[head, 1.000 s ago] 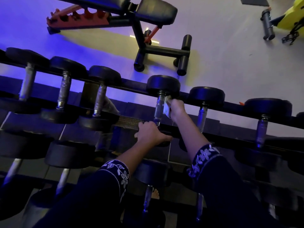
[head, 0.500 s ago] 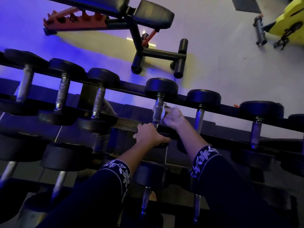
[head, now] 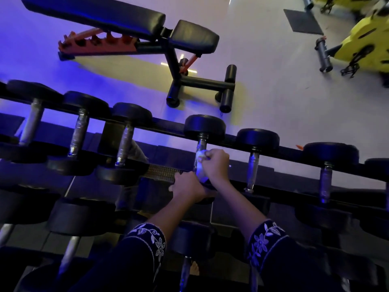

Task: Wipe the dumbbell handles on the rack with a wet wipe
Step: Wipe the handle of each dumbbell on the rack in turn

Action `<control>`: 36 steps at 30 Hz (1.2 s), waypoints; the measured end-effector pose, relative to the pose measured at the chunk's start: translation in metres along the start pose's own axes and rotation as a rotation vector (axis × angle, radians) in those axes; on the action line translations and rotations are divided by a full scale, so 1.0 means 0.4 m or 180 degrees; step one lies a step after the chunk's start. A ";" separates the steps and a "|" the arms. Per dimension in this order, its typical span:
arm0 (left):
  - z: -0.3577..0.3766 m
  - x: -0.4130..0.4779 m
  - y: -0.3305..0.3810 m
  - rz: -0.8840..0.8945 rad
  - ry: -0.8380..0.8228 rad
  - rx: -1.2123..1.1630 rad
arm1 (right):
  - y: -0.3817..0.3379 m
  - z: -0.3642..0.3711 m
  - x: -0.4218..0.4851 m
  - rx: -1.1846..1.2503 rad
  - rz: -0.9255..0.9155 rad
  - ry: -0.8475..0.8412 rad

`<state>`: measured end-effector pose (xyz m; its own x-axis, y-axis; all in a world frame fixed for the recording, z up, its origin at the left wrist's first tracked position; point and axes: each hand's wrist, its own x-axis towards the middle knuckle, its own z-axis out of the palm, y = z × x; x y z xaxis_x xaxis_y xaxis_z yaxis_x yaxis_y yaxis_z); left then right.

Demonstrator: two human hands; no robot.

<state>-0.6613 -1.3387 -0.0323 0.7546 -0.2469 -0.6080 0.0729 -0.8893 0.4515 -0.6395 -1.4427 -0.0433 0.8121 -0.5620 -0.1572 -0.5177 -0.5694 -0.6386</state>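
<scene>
Gripping the wet wipe (head: pixel 200 158) around a dumbbell handle (head: pixel 201 144), the right hand (head: pixel 217 165) is sitting mid-rack; the left hand (head: pixel 187 187) is clasping the near head (head: pixel 208 199). Open rail (head: pixel 162 172) is showing at nine o'clock, a neighbouring handle (head: pixel 251 171) close at three.

Dumbbells (head: pixel 203 131) in rows on rack (head: pixel 284 149), bench (head: pixel 130 24) behind.

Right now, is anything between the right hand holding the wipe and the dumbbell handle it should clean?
Nothing visible. The right hand presses the wet wipe onto the handle. The left hand holds the near end of that dumbbell, below the wipe, not between them.
</scene>
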 end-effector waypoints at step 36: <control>0.117 -0.094 0.070 0.0341 0.1054 0.1031 | 0.208 -0.213 -0.029 0.2603 0.1484 -0.1042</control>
<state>-0.7181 -1.3723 -0.0275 0.9178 -0.2545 -0.3046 -0.1840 -0.9528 0.2415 -0.7148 -1.5348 -0.0303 0.6729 -0.3609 -0.6458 -0.5589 0.3238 -0.7634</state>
